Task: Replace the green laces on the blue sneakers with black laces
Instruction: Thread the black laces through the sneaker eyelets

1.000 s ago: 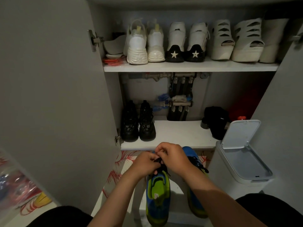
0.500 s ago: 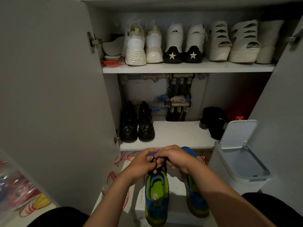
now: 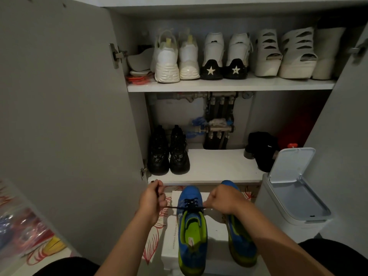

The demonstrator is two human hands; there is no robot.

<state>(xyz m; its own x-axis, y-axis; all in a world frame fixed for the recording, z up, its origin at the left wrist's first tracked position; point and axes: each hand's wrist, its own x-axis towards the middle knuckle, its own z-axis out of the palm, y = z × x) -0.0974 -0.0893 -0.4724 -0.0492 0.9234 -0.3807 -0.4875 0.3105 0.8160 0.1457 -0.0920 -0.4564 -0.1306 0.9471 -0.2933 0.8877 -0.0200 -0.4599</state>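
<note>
Black lace (image 3: pixel 190 202) criss-crossed up front of left sneaker (image 3: pixel 192 246), ends pulled taut sideways. Left hand (image 3: pixel 152 200) and right hand (image 3: pixel 224 202) each grip one end, fingers (image 3: pixel 215 197) curled tight. Sneaker blue, lime lining, on white box (image 3: pixel 171 244); second sneaker (image 3: pixel 242 248) just right.

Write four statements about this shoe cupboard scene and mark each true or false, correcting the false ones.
1. The left hand and the right hand each grip an end of the black lace, stretched out sideways. True.
2. The white bin has its lid shut. False: the lid stands open.
3. The black shoes stand on the top shelf. False: they stand on the lower shelf.
4. The blue sneaker between the hands has a green lining. True.
</note>
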